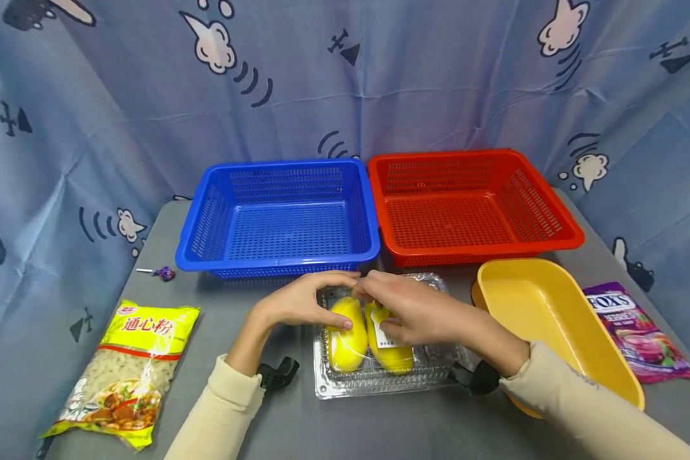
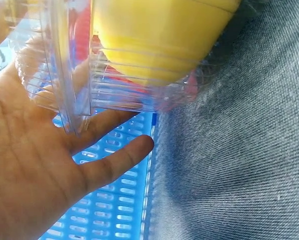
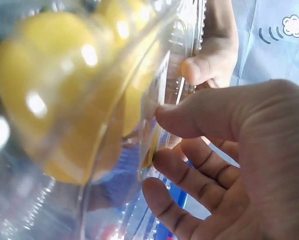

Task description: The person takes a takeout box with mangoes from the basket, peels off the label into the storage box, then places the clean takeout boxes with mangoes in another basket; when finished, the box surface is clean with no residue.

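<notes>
A clear plastic clamshell box (image 1: 359,384) lies on the table with two yellow mangoes (image 1: 347,342) inside, and a white label (image 1: 384,332) is on its lid. My left hand (image 1: 313,299) arches over the left part of the box, thumb above a mango. In the left wrist view its fingers (image 2: 112,167) stretch out, spread beside the box's ridged edge. From the right, my right hand (image 1: 416,306) reaches over the lid. The right wrist view has its thumb and fingertips right at the label, slightly bent and apart from each other.
Behind the box stand a blue basket (image 1: 287,263) and a red basket (image 1: 483,248). A yellow tub (image 1: 558,332) is at the right, beside a purple candy bag (image 1: 638,332). At left lie a macaroni bag (image 1: 129,370) and a lollipop (image 1: 165,273).
</notes>
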Tool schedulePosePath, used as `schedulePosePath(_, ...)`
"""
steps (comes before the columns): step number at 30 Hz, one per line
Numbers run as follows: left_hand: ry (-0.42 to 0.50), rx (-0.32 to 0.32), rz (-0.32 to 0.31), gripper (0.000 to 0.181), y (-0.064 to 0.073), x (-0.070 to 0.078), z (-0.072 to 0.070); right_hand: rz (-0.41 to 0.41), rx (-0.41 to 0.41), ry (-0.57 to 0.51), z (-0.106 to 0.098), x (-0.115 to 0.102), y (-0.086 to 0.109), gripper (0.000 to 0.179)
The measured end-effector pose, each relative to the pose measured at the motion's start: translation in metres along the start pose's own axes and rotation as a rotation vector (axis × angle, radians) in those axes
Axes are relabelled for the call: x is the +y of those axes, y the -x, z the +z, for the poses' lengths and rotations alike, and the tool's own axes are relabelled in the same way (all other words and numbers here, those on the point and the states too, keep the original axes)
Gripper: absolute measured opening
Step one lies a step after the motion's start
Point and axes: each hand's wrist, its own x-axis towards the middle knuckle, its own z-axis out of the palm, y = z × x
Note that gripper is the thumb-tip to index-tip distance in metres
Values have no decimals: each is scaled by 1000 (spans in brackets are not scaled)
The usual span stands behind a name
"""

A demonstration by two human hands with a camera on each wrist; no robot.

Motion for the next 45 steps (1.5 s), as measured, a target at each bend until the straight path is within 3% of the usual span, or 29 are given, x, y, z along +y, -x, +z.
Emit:
schedulePosePath(13,4,-1,-16,64,0,2,0,111,-35,-205,3,9,-3,53)
schedulePosePath(22,21,-4,4,68,0,1,-1,107,-26,-375,5,12,0,55)
schedulePosePath(26,26,3,13,69,0,1,0,106,21,-354,4,13,1,56)
schedulePosePath(32,19,6,3,70,0,2,-1,49,34,-164,4,10,0,58)
schedulePosePath(35,9,5,-3,71,1,3,-1,30,32,-118,3,6,0,61)
schedulePosePath(40,11,4,-5,72,0,2,-1,40,42,-154,7,9,0,60)
schedulePosePath(45,14,5,4,70,0,4,0,66,42,-265,10,13,1,59)
